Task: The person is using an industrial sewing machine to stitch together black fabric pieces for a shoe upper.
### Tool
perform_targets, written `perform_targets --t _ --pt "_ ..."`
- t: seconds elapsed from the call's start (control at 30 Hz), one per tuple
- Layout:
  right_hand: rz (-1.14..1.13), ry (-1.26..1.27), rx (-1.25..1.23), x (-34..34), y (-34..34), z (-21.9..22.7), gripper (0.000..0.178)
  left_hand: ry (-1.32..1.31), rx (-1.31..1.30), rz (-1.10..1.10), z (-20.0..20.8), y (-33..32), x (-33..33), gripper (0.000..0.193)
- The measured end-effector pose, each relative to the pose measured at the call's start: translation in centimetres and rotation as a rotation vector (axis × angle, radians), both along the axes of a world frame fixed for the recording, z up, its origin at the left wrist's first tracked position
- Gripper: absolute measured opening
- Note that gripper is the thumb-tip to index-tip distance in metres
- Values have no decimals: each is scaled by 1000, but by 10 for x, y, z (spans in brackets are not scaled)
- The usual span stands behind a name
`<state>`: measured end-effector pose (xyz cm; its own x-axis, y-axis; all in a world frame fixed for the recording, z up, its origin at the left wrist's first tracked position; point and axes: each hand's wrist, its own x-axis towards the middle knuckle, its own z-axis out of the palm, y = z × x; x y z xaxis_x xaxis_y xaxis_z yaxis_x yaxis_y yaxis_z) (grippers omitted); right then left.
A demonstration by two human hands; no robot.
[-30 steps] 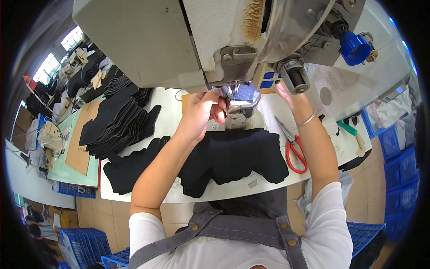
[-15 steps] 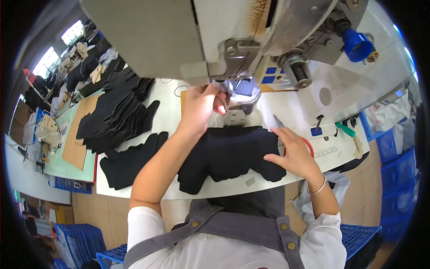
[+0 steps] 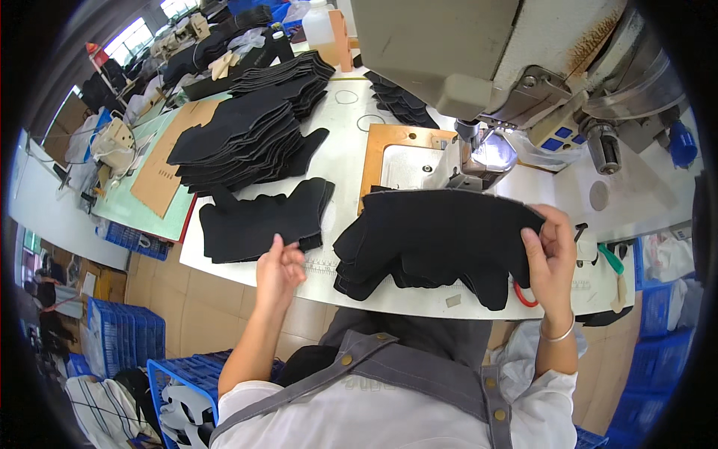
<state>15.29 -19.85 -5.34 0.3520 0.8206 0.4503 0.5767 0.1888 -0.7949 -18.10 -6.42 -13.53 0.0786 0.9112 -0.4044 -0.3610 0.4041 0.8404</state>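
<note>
My right hand [image 3: 552,251] pinches the right end of a black fabric piece [image 3: 441,228], thumb on top, and lifts it slightly. Beneath that piece lie more black cut pieces [image 3: 351,288] of similar shape, in front of the sewing machine [image 3: 479,153]. My left hand [image 3: 280,275] hovers empty, its fingers loosely apart, at the near edge of a small pile of black fabric pieces [image 3: 258,224] on the left. Whether a fingertip touches that pile I cannot tell.
A tall stack of black cut pieces [image 3: 239,138] stands behind the small pile. Red scissor handles [image 3: 525,295] show partly under the fabric at right, near a green-handled tool [image 3: 611,258]. Blue crates [image 3: 127,329] stand on the floor. A white bottle [image 3: 320,31] is at the back.
My left hand has come away from the machine's needle area to the small pile on the left. My right hand now grips and raises the top piece. The view has shifted left.
</note>
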Motion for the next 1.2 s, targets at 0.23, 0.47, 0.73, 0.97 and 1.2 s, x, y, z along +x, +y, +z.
perform_targets --t 0.23,0.47,0.73,0.97,1.2 --pt "134 389 66 -11 47 22 29 625 965 -435 72 24 57 24" --pt "168 401 15 -5 62 21 29 576 831 -1055 131 67 167 26" --pt "73 242 -3 -2 68 25 14 503 623 -1094 146 64 183 35" --pt "95 176 -39 -3 69 30 24 342 597 -1017 128 67 183 21" --pt "77 156 -52 1 70 26 22 285 651 -1005 119 70 183 17"
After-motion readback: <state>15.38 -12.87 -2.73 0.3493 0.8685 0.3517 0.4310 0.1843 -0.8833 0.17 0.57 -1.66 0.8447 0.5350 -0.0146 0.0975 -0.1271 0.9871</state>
